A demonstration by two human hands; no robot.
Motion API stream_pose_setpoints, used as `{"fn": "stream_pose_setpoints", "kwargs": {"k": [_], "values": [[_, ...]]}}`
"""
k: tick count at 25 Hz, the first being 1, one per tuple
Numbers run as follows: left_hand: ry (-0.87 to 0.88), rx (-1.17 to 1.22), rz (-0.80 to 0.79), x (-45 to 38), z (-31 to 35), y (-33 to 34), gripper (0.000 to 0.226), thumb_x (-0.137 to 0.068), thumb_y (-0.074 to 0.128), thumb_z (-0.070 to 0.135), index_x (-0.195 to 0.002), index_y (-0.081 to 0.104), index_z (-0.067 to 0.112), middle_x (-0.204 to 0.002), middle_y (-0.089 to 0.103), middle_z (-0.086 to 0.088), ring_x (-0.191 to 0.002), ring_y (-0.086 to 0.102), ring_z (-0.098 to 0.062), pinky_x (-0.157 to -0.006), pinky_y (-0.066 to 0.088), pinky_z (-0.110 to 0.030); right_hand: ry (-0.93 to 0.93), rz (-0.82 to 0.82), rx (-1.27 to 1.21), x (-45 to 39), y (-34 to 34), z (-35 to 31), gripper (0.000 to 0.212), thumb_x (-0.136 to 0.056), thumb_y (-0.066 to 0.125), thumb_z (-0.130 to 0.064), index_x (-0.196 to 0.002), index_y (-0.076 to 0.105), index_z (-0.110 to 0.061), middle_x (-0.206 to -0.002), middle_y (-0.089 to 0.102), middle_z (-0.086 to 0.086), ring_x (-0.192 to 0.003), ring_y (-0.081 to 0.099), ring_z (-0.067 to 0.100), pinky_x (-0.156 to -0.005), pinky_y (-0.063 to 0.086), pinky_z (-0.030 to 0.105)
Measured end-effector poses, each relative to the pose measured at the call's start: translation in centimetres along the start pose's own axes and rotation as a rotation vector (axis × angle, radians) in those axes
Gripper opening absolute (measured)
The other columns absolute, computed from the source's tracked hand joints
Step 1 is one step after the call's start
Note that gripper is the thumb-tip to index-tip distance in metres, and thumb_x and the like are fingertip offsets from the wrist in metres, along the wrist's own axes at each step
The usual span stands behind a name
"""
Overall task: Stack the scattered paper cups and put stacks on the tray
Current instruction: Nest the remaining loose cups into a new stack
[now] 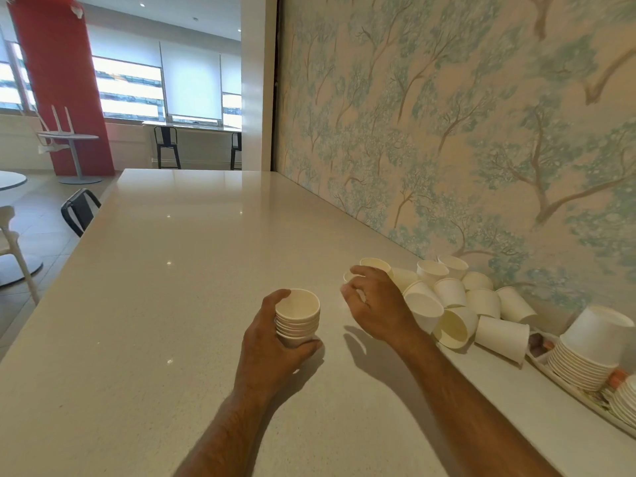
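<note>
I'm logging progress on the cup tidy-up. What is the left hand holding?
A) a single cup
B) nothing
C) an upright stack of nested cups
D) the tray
C: the left hand wraps an upright stack of nested cups standing on the counter.

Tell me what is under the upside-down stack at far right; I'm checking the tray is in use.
The upside-down stack sits on a tray by the wall. A compartment beside it holds small brownish items. What lies directly beneath the stack is covered.
</note>
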State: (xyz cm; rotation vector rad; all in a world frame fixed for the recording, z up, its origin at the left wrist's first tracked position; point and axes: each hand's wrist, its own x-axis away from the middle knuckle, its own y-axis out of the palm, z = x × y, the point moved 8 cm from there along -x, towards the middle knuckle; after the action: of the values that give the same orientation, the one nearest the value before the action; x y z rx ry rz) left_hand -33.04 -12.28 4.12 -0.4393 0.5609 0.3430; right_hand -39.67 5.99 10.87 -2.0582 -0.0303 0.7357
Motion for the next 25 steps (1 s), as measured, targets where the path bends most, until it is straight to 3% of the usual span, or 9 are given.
{"fn": "stream_pose_setpoints", "kwargs": {"k": [3,7,10,13,16,19,22,25], "values": [[0.003,0.007,-0.01,0.0,-0.4,0.2,0.093,-0.053,0.087,0.049,-0.125,0.03,0.055,-0.117,0.046,0.031,-0.105,0.054,0.004,-0.081,0.045,-0.01,0.023,-0.318,0.411,-0.6,3.0,3.4,0.035,-0.095,0.043,-0.031,-0.104,0.073,-0.014,-0.151,0.042,0.006,-0.143,0.027,0.024,-0.12,0.003,0.048],[-0.002,0.006,-0.013,0.1,-0.4,0.3,0.096,-0.055,0.09,0.044,-0.129,0.03,0.05,-0.118,0.045,0.029,-0.106,0.053,0.003,-0.083,0.043,-0.01,-0.052,-0.393,0.514,-0.3,3.9,3.4,0.031,-0.09,0.044,-0.024,-0.108,0.066,-0.013,-0.131,0.056,0.0,-0.134,0.037,0.024,-0.116,-0.007,0.059],[-0.001,-0.005,-0.016,0.1,-0.1,0.4,0.097,-0.056,0.09,0.041,-0.131,0.03,0.048,-0.121,0.047,0.027,-0.106,0.054,-0.002,-0.083,0.043,-0.009,-0.129,-0.225,0.358,0.3,2.6,1.8,0.034,-0.087,0.053,-0.01,-0.117,0.068,-0.015,-0.129,0.062,-0.002,-0.126,0.047,0.023,-0.119,0.004,0.059],[0.01,-0.02,-0.033,0.1,0.3,0.7,0.102,-0.056,0.091,0.039,-0.138,0.029,0.043,-0.131,0.051,0.012,-0.114,0.053,-0.01,-0.091,0.049,-0.022,-0.244,0.117,0.137,1.5,-0.8,0.1,0.029,-0.082,0.065,0.003,-0.104,0.074,-0.013,-0.109,0.073,0.003,-0.104,0.063,0.025,-0.112,0.032,0.059],[0.028,-0.051,-0.064,0.2,1.2,1.4,0.108,-0.057,0.091,0.038,-0.141,0.023,0.045,-0.137,0.05,0.006,-0.118,0.052,-0.012,-0.096,0.049,-0.028,-0.248,0.363,-0.135,3.0,-4.9,-1.4,0.018,-0.085,0.067,-0.001,-0.1,0.068,-0.012,-0.1,0.072,0.005,-0.096,0.066,0.026,-0.102,0.048,0.049],[0.034,-0.053,-0.096,0.4,2.0,2.1,0.117,-0.056,0.091,0.039,-0.144,0.015,0.045,-0.136,0.051,0.007,-0.113,0.055,-0.01,-0.092,0.048,-0.025,-0.313,0.314,-0.262,4.0,-6.4,-3.9,0.023,-0.086,0.066,-0.003,-0.109,0.067,-0.009,-0.105,0.07,0.005,-0.097,0.064,0.016,-0.089,0.054,0.026],[0.005,-0.028,-0.111,0.5,2.0,2.3,0.127,-0.055,0.091,0.04,-0.148,0.004,0.043,-0.13,0.056,0.005,-0.104,0.06,-0.012,-0.088,0.053,-0.031,-0.422,0.152,-0.185,4.9,-5.5,-5.8,0.027,-0.086,0.067,-0.002,-0.112,0.07,-0.01,-0.108,0.072,0.007,-0.101,0.063,0.015,-0.091,0.043,0.006],[0.033,-0.016,-0.14,0.7,2.3,2.5,0.128,-0.055,0.092,0.036,-0.148,0.004,0.043,-0.121,0.06,0.009,-0.098,0.064,-0.01,-0.084,0.055,-0.028,-0.441,-0.042,-0.091,5.5,-3.2,-6.2,0.03,-0.088,0.065,-0.003,-0.117,0.07,-0.011,-0.111,0.072,0.007,-0.102,0.066,0.021,-0.09,0.051,0.021]]}}
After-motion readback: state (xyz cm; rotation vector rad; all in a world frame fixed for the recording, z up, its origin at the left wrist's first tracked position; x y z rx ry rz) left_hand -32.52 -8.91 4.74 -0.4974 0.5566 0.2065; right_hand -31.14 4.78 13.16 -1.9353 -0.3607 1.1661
